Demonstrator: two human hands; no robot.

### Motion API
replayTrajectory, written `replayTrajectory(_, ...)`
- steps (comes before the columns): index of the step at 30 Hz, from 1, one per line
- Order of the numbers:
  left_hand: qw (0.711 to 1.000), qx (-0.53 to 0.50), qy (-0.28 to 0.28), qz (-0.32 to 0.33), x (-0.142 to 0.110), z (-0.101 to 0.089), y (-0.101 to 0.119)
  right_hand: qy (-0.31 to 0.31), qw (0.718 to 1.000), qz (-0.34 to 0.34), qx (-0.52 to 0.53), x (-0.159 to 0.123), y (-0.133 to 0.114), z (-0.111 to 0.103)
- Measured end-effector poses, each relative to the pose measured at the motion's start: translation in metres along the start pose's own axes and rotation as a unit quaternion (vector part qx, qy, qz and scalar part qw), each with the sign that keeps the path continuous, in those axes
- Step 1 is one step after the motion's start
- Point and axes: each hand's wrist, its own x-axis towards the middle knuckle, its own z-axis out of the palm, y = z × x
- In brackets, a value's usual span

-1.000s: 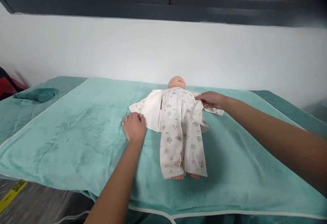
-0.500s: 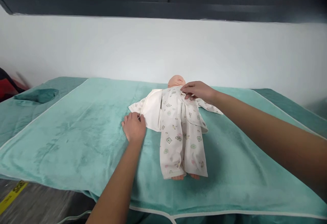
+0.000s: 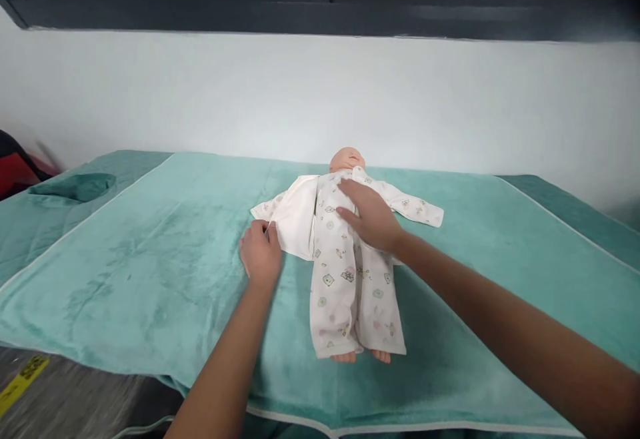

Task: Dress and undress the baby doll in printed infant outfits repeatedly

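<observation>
On its back lies a baby doll, its bald head toward the wall and its feet toward me. White printed baby clothes cover its body and legs, leaving the toes bare. The jacket's left front flap is folded outward, plain inside showing. My left hand pinches the edge of that flap between thumb and fingers. Flat on the doll's chest rests my right hand, fingers stretched out. Beyond it a printed sleeve reaches out to the right.
A teal plush blanket with pale piping covers the table. Behind stands a white wall below a dark window frame. A red and black item sits at the far left. Yellow tape marks the floor.
My right hand has let go of the jacket near the neck and moved down and left onto the chest, fingers now spread. My left hand keeps hold of the flap, nearly still.
</observation>
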Motion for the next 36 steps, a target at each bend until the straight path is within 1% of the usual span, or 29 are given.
replayTrajectory(2, 0.993, -0.121, -0.004, -0.018, -0.003, -0.002, 0.009, -0.008, 1.0, -0.025, -0.001, -0.02, -0.006, 0.003)
replayTrajectory(3, 0.984, -0.178, -0.003, -0.014, -0.005, -0.003, 0.016, -0.007, 1.0, -0.023, 0.012, -0.026, -0.009, 0.002)
replayTrajectory(5, 0.965, -0.262, 0.002, 0.025, -0.009, -0.004, 0.039, -0.003, 0.998, 0.01, 0.063, -0.029, -0.012, -0.005)
replayTrajectory(7, 0.949, -0.303, -0.009, 0.088, -0.012, -0.006, 0.069, -0.006, 0.989, 0.051, 0.137, -0.018, -0.012, -0.015)
replayTrajectory(9, 0.941, -0.292, -0.046, 0.166, -0.016, -0.007, 0.098, 0.007, 0.971, 0.08, 0.223, 0.006, -0.007, -0.023)
replayTrajectory(11, 0.936, -0.213, -0.107, 0.258, -0.02, -0.005, 0.119, 0.048, 0.952, 0.102, 0.286, 0.034, 0.0, -0.023)
replayTrajectory(12, 0.929, -0.164, -0.14, 0.301, -0.022, -0.003, 0.124, 0.072, 0.948, 0.118, 0.288, 0.046, 0.004, -0.02)
replayTrajectory(13, 0.919, -0.12, -0.166, 0.338, -0.025, 0.0, 0.126, 0.09, 0.95, 0.139, 0.266, 0.057, 0.007, -0.015)
replayTrajectory(15, 0.901, -0.067, -0.196, 0.381, -0.03, 0.007, 0.123, 0.09, 0.967, 0.166, 0.174, 0.07, 0.012, -0.004)
replayTrajectory(17, 0.901, -0.074, -0.201, 0.376, -0.035, 0.014, 0.115, 0.056, 0.982, 0.16, 0.084, 0.074, 0.014, 0.003)
replayTrajectory(19, 0.911, -0.117, -0.2, 0.342, -0.037, 0.017, 0.109, 0.019, 0.989, 0.14, 0.042, 0.073, 0.014, 0.005)
replayTrajectory(20, 0.914, -0.141, -0.198, 0.324, -0.038, 0.017, 0.107, 0.012, 0.99, 0.134, 0.034, 0.071, 0.014, 0.004)
replayTrajectory(22, 0.916, -0.181, -0.195, 0.301, -0.037, 0.015, 0.106, 0.02, 0.991, 0.129, 0.024, 0.07, 0.014, 0.002)
replayTrajectory(25, 0.915, -0.204, -0.201, 0.286, -0.036, 0.012, 0.107, 0.026, 0.991, 0.127, 0.027, 0.071, 0.015, 0.002)
replayTrajectory(28, 0.914, -0.2, -0.212, 0.283, -0.035, 0.012, 0.108, 0.013, 0.988, 0.139, 0.072, 0.074, 0.017, 0.004)
replayTrajectory(30, 0.912, -0.188, -0.214, 0.295, -0.034, 0.012, 0.109, 0.044, 0.979, 0.152, 0.129, 0.075, 0.021, 0.006)
replayTrajectory(32, 0.908, -0.176, -0.215, 0.313, -0.032, 0.01, 0.113, 0.112, 0.962, 0.165, 0.187, 0.075, 0.025, 0.006)
replayTrajectory(34, 0.905, -0.168, -0.224, 0.319, -0.029, 0.004, 0.12, 0.18, 0.942, 0.182, 0.218, 0.073, 0.028, 0.005)
replayTrajectory(35, 0.901, -0.163, -0.24, 0.322, -0.026, 0.0, 0.124, 0.2, 0.935, 0.189, 0.222, 0.072, 0.03, 0.004)
replayTrajectory(36, 0.891, -0.156, -0.271, 0.328, -0.022, -0.004, 0.128, 0.206, 0.933, 0.194, 0.223, 0.071, 0.031, 0.002)
